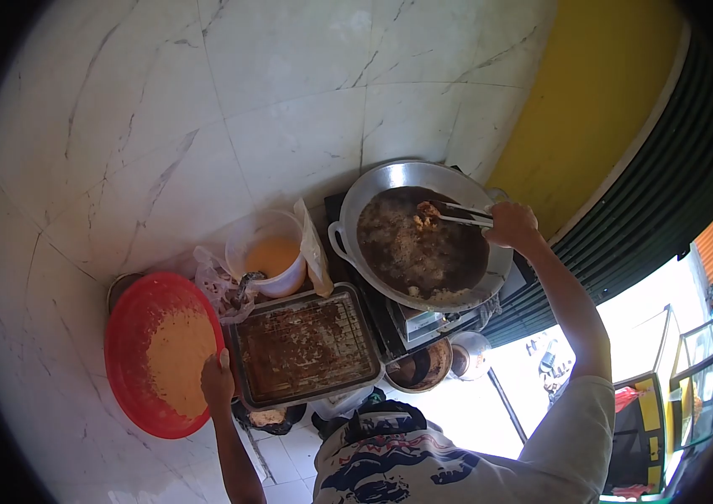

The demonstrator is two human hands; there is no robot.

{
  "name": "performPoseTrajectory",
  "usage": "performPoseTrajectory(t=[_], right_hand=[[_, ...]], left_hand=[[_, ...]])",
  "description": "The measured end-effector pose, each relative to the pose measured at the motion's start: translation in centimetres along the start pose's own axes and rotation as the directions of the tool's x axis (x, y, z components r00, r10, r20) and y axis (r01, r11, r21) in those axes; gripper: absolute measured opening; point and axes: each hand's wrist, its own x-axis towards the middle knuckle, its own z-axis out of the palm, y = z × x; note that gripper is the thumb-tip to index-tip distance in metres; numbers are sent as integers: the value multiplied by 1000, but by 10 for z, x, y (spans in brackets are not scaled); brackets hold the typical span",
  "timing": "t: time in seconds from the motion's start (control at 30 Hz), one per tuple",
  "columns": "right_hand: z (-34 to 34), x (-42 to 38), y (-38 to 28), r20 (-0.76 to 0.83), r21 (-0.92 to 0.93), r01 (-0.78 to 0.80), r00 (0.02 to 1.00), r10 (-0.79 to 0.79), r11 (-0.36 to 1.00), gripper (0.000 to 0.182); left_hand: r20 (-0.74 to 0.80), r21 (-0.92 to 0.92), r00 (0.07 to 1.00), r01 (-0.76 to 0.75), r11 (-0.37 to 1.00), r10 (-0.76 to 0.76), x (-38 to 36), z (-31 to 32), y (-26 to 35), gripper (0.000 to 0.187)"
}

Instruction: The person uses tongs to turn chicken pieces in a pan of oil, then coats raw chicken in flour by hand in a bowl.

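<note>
My right hand [513,225] is closed around metal tongs [467,215] above the right side of a large wok [402,175]. Between the tips of the tongs is a browned piece of fried food [428,210], just over the dark bubbling oil [390,223]. Paler bits [449,294] float along the near edge of the oil. My left hand [217,382] grips the right rim of a red basin [131,336], thumb up; its other fingers are partly hidden. Pale flour-like powder [178,361] covers much of the basin's inside.
A greasy tray with a wire rack [306,344] sits between basin and stove [386,323]. Behind it stand a plastic tub of orange-yellow liquid [274,254] and a crumpled plastic bag [220,290]. A metal bowl [420,368] lies below the stove. The tiled wall [289,109] rises behind.
</note>
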Motion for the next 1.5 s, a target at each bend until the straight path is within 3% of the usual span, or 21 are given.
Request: performPoseTrajectory(t=[0.33,0.87,0.97,1.03,1.17,1.37,1.43,1.5], right_hand=[[8,8,14,223,147,-133,970,98,980,48],[25,9,28,250,237,-174,962,113,956,52],[36,13,34,189,251,-192,971,147,949,49],[28,11,35,218,249,-64,976,9,966,45],[44,22,50,220,291,-86,975,21,953,44],[17,-1,40,188,317,-117,980,58,941,50],[15,-9,37,30,215,-22,999,16,976,50],[12,-9,32,10,129,19,1000,-21,991,49]], left_hand=[[-17,-3,1000,-25,1000,24,-1,1,-2,62],[-33,4,999,-3,1000,3,-3,0,2,64],[1,-28,1000,11,1000,-11,-2,-2,3,63],[-5,-22,1000,3,1000,-3,0,2,-2,63],[1,-28,1000,-7,1000,7,0,0,0,64],[2,-22,1000,-4,1000,4,0,2,-2,67],[9,-23,1000,1,1000,0,-1,1,-1,68],[13,-26,1000,8,1000,-8,0,2,-2,69]])
